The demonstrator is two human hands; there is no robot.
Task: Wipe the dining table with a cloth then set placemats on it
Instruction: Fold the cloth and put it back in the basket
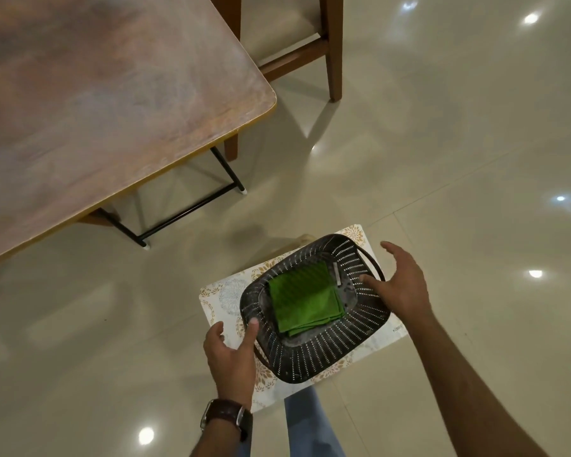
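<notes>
Nearest: left hand (233, 357), a watch (226, 415) on its wrist, thumb touching the rim of a black slotted basket (327, 354), grip spread. Right hand (398, 285), grip also spread, fingers at the basket's far wall by its handle. Folded green cloth (305, 296) lies flat in the basket bottom, long axis running away from the person. Basket sits on floral placemats (216, 296); partial lettering at their right edge, unreadable. Beyond, left: wooden desk (96, 103). Farthest: chair (330, 47) on the tiled floor (459, 143).
</notes>
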